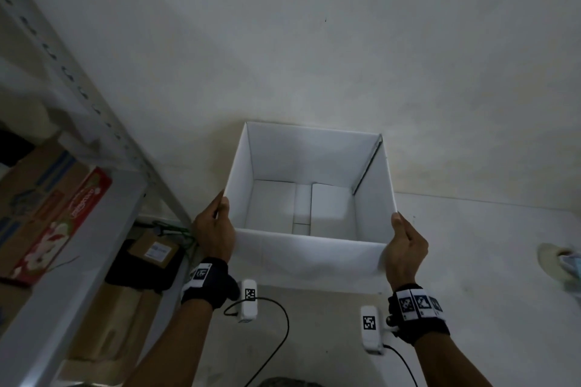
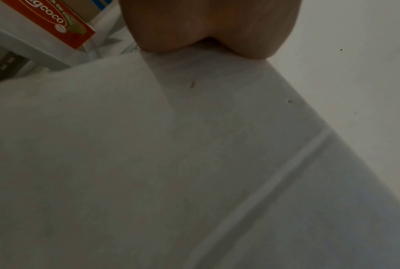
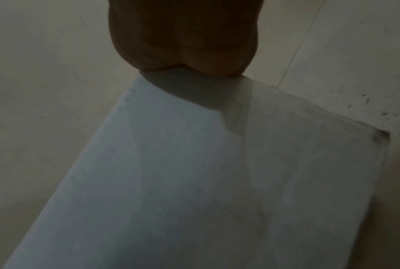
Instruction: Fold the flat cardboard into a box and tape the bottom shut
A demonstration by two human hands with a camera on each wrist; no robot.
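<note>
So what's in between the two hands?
The white box. Its near wall spans the stretch from the left hand to the right hand, each gripping a near corner. The head view shows it.

Red carton (image 2: 56, 23) on the metal shelf (image 2: 40, 54): white lettering partly legible, "…gcoco" and "…DE COCO". Other labels unreadable.

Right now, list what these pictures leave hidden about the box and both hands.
- Tape under the box: hidden in every view; the head view shows only folded bottom flaps from inside.
- Left hand fingers: behind the box wall in the head view, and the palm fills the left wrist view.
- Right hand fingers: likewise hidden; the right wrist view is dark.
- Shelf cartons: print blurred.
</note>
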